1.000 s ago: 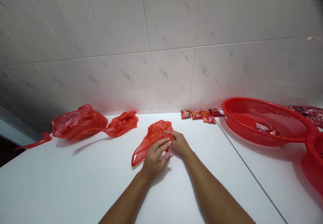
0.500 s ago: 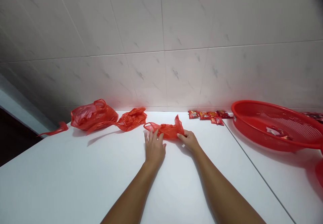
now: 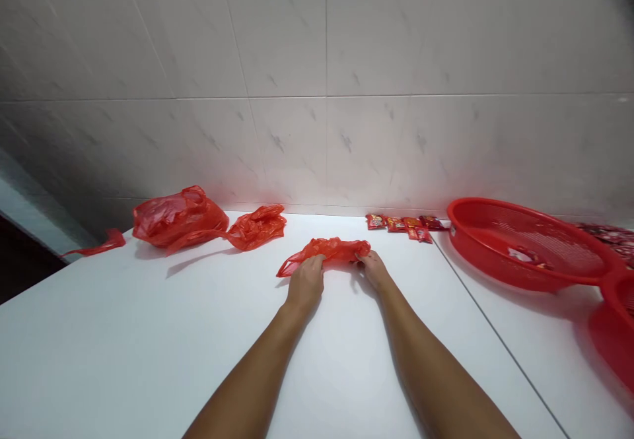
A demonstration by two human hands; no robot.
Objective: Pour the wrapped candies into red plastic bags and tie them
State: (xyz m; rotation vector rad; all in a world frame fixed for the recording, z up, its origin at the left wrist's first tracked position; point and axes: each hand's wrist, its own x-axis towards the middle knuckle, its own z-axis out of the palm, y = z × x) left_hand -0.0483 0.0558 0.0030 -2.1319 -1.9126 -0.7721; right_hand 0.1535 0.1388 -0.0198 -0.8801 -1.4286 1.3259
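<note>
A thin red plastic bag [image 3: 337,250] lies crumpled across the middle of the white table, its looped handle end pointing left. My left hand [image 3: 307,282] grips the bag's near edge, the fingers curled in and partly hidden. At the right end, my right hand [image 3: 372,269] pinches the plastic between thumb and fingers. What the bag holds, if anything, cannot be made out.
A fuller red bag [image 3: 181,220] and a crumpled red bag [image 3: 258,228] lie at the back left. Several small red packets [image 3: 396,224] line the wall. To the right stands a red plastic basket [image 3: 525,274] with a few packets inside, beside a second red basket [image 3: 617,294].
My left hand has gone from spread fingers to gripping the bag's near edge. The bag's upright right corner has folded down, and its handle end has swung nearer. The view has shifted slightly.
</note>
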